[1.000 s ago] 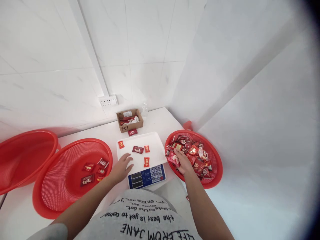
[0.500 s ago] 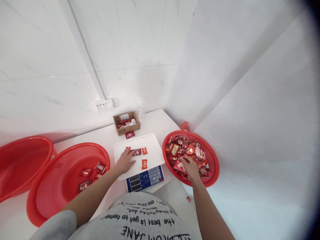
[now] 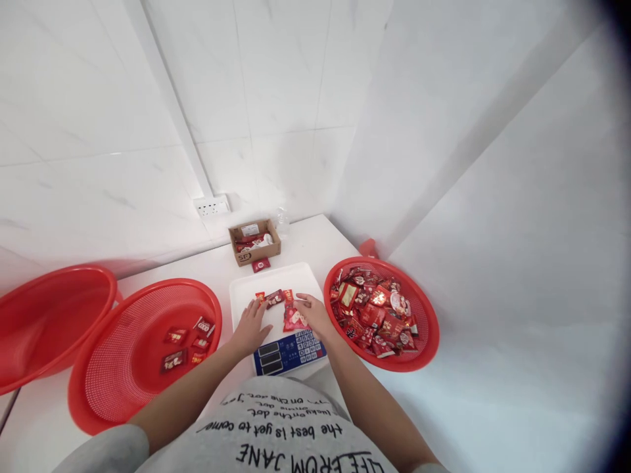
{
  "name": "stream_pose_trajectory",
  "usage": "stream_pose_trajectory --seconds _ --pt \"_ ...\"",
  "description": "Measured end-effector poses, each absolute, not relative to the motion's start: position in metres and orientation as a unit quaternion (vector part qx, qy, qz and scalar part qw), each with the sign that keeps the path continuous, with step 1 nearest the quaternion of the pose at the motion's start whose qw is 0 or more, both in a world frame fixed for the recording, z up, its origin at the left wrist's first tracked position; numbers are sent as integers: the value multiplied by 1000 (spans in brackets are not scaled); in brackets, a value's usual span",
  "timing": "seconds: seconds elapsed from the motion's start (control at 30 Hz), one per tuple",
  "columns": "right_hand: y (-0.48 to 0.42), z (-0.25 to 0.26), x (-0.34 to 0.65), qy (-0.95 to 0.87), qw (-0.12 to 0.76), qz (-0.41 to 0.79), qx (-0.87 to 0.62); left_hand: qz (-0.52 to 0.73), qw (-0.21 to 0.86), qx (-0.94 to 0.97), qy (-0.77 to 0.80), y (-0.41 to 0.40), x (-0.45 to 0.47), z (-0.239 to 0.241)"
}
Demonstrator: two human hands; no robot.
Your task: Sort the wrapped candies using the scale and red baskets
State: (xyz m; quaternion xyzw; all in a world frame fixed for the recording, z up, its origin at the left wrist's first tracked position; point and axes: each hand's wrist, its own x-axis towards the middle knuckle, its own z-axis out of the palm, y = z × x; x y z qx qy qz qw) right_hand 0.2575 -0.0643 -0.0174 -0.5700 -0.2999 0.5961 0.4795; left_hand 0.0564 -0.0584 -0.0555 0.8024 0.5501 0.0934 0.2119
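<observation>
My left hand [image 3: 251,330] rests over the white tray [image 3: 241,295] of the scale, fingers spread and nothing gripped. Its fingertips reach a small red packet [image 3: 259,297] and the near end of a dark red packet [image 3: 275,298]. On the right side of the tray, my right hand [image 3: 315,314] hovers with thumb and finger apart, beside a larger pink-red packet [image 3: 294,319]. That packet lies on the tray and overlaps another small red packet [image 3: 288,295]. The scale's blue keypad panel [image 3: 290,353] shows below the tray.
A red basket [image 3: 430,328] heaped with red packets stands at right. At left, another red basket [image 3: 123,355] holds several packets, beside a further red basket [image 3: 54,322]. Behind the tray are a cardboard box [image 3: 246,256] of packets and a loose red packet [image 3: 261,264].
My right hand has moved left from the right basket to the tray, bringing the pink-red packet there. The small packet at the tray's front is no longer visible. My left hand stays over the tray.
</observation>
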Motion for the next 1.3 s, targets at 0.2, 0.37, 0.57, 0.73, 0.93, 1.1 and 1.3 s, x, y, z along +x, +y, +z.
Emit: stream_pose_trajectory --seconds 0.2,0.37,0.57,0.73,0.93,1.1,1.3 --pt "-66 -27 259 -247 513 618 -542 88 224 794 559 -62 50 -57" --pt "-66 -23 246 -257 516 658 -484 121 225 805 536 -61 58 -54" --pt "-69 -21 242 -233 487 703 -464 142 228 805 529 -63 61 -52" --pt "-67 -23 243 -241 488 693 -473 120 223 807 533 -64 58 -53" --pt "-66 -23 244 -251 477 696 -475 127 227 809 527 -65 58 -50" --pt "-69 -22 241 -286 455 710 -456 159 224 846 457 -70 64 -39" --pt "-71 -24 239 -275 439 726 -453 179 192 870 418 -66 64 -30"
